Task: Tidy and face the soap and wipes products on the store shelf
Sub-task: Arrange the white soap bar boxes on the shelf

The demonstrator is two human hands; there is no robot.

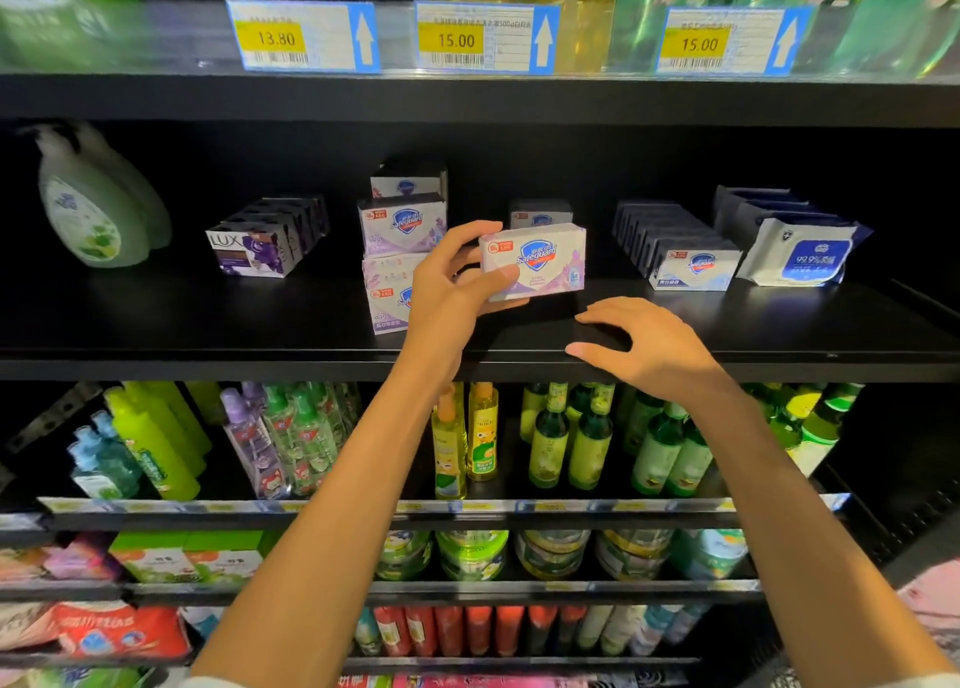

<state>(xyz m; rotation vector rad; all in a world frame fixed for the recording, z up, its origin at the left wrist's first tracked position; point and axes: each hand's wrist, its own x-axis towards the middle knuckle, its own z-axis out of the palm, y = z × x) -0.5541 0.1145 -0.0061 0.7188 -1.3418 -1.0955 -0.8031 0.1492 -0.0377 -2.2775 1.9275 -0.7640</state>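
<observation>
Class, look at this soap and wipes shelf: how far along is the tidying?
Done: the purple LUX soap boxes and blue-white wipes packs sit in rows, labels forward. In hand: the left hand grips a lilac Safeguard soap box; the right hand rests on the black shelf edge. Left: everything sits far back, and the lilac stack looks uneven.

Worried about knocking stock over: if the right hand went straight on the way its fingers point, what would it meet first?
Probably the Safeguard soap box gripped by the left hand; the right hand points up-left toward it, though depth is unclear.

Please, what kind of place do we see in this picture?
Most likely a shop aisle for toiletries: black shelves carry yellow price tags, rows of boxed Safeguard soap and wipes packs.
</observation>
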